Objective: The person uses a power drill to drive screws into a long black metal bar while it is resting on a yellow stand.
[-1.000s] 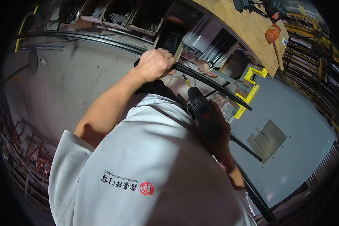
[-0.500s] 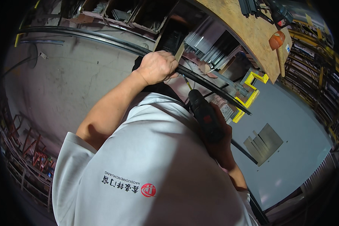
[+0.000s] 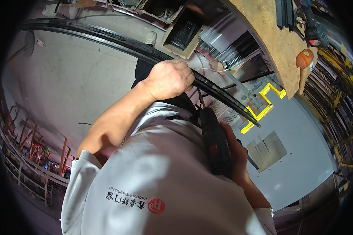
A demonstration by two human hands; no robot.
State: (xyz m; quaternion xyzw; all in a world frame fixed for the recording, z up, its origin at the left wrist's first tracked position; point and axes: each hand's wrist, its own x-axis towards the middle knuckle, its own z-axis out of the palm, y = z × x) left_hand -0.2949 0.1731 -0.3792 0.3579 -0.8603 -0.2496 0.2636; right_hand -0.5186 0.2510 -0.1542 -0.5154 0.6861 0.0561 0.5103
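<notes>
A long dark metal profile (image 3: 219, 92) crosses in front of me, slanting from the far left down to the right. My left hand (image 3: 171, 80) is closed over it near the middle, knuckles up and fingertips hidden. In my right hand (image 3: 237, 150) is a black cordless drill (image 3: 216, 147), held close against my shirt and pointing away from me. Its thin bit (image 3: 201, 100) reaches toward the near side of the profile; whether it touches cannot be made out. The profile's right end lies over a yellow zigzag bracket (image 3: 266, 111).
At the far right, a wooden table (image 3: 264, 27) carries a mallet with an orange head (image 3: 304, 58), black strips (image 3: 285, 13) and another power tool (image 3: 317, 36). A grey panel (image 3: 302, 133) lies right. A cardboard box (image 3: 185, 51) of dark pieces stands beyond the profile.
The profile has turned, showing a wider, grooved face. My right hand and the drill have come back toward my body. My left hand still grips the profile, and the view has shifted slightly.
</notes>
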